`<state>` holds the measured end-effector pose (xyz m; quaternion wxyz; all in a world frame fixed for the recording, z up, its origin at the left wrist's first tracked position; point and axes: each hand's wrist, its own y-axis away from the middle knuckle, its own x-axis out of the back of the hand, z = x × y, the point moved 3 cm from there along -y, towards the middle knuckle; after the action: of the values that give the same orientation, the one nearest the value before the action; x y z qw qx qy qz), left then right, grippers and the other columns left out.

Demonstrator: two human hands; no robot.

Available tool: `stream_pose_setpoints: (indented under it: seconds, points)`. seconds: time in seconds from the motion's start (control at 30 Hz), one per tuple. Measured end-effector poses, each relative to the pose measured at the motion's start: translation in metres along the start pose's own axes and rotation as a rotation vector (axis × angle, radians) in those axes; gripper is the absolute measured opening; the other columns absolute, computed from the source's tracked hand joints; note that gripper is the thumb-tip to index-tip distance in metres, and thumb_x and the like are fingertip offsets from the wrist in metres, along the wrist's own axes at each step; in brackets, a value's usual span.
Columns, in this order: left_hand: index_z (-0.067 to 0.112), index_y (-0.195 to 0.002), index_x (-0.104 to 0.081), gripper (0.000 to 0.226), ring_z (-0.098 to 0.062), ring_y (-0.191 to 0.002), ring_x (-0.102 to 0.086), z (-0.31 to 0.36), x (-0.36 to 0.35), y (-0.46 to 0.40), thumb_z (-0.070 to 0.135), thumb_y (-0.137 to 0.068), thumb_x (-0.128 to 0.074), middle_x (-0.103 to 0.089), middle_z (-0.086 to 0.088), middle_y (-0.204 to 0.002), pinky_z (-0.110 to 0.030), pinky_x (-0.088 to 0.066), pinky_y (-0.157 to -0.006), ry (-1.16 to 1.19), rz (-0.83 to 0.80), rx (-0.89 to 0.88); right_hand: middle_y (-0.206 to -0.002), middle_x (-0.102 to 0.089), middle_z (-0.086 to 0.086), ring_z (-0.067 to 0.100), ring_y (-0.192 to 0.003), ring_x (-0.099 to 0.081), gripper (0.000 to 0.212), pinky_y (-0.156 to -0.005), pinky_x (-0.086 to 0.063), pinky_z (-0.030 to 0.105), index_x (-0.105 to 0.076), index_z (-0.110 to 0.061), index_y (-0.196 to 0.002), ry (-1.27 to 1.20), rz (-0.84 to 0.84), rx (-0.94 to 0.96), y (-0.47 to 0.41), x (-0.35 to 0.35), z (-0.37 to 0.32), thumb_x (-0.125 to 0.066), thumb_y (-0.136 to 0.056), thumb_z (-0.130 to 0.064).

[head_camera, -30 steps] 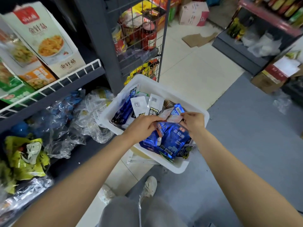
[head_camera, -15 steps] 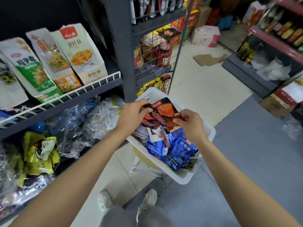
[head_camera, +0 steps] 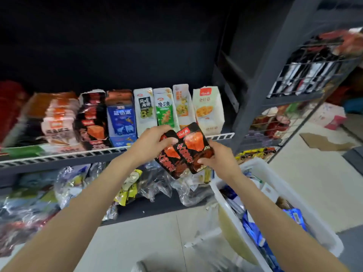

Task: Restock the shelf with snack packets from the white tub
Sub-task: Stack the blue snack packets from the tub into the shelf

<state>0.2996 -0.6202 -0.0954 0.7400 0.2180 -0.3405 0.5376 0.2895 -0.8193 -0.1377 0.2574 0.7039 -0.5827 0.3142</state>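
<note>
A person restocking a shop shelf (head_camera: 117,152) holds two black-and-orange snack packets (head_camera: 183,148) up in front of it, overlapped like a fan. The left hand (head_camera: 152,143) grips the upper left corner of the rear packet, thumb over its face; the right hand (head_camera: 220,159) pinches the lower right edge of the front one. Both packets are clear of the white tub (head_camera: 261,169), which sits just below and to the right of the right hand.

The step in hand looks like the carry from tub to shelf, with the packets lifted out but not yet placed. Beyond and to the left of the left hand stands an open display box of matching black-and-orange packets (head_camera: 92,118), the likely destination; the next move would call for squaring the two packets together and sliding them upright into that box without tipping its neighbours.

The tub is far from empty: blue packets (head_camera: 253,228) and white ones lie heaped under the right forearm. On the shelf, beside the matching box, a blue carton (head_camera: 121,118) and a row of white pouches (head_camera: 208,110) stand upright behind the white wire rail. Below the hands, a lower shelf holds clear plastic bags (head_camera: 74,185) of goods, contents too blurred to name.
</note>
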Motion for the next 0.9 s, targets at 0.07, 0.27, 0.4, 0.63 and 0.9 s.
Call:
stream_pose_setpoints:
  seconds: [0.07,0.27,0.4,0.63,0.9]
  points:
    - [0.014,-0.088,-0.057,0.014,-0.023,-0.079,-0.059,-0.022,0.031,0.010,0.027,-0.092,-0.058,-0.063,-0.008,-0.084,-0.037,-0.044,-0.070,0.000,0.018,0.034,-0.082,-0.059,-0.004,0.007,-0.067,-0.048,0.032,-0.059,-0.029,0.017,-0.060,-0.006,-0.110,0.038,-0.015,0.058,-0.019,-0.021,-0.029,-0.071,-0.081,-0.015]
    - [0.018,-0.084,-0.057,0.010,-0.019,-0.075,-0.058,-0.078,0.109,0.036,0.024,-0.090,-0.061,-0.062,-0.001,-0.079,-0.033,-0.042,-0.068,-0.046,0.088,0.074,-0.114,-0.057,-0.009,0.008,-0.103,-0.053,0.051,-0.073,-0.038,0.015,-0.054,-0.017,-0.124,-0.083,-0.110,0.107,-0.071,-0.070,-0.109,-0.072,-0.080,-0.035]
    - [0.013,-0.090,-0.060,0.014,-0.004,-0.072,-0.057,-0.106,0.145,0.045,0.025,-0.087,-0.065,-0.061,0.007,-0.079,-0.017,-0.041,-0.063,-0.053,0.102,0.091,-0.105,-0.068,-0.008,0.007,-0.096,-0.062,0.030,-0.086,-0.050,0.026,-0.065,-0.024,-0.108,-0.271,-0.136,0.229,-0.101,-0.086,-0.167,-0.071,-0.080,-0.033]
    - [0.012,-0.114,-0.058,0.034,-0.018,-0.096,-0.059,-0.150,0.194,0.054,0.010,-0.082,-0.071,-0.062,-0.004,-0.110,-0.019,-0.040,-0.075,-0.114,0.212,0.185,-0.076,-0.066,-0.012,0.000,-0.071,-0.062,0.007,-0.067,-0.048,0.017,-0.065,-0.024,-0.082,-0.349,0.128,0.229,-0.135,-0.102,-0.203,-0.069,-0.083,-0.018]
    - [0.012,-0.111,-0.055,0.022,-0.011,-0.077,-0.051,-0.167,0.194,0.042,0.003,-0.091,-0.055,-0.053,0.003,-0.091,-0.022,-0.039,-0.068,-0.303,0.273,0.134,-0.078,-0.071,0.004,0.017,-0.077,-0.069,0.006,-0.075,-0.056,0.047,-0.067,-0.014,-0.084,-0.373,0.260,0.127,-0.142,-0.102,-0.196,-0.067,-0.085,-0.020]
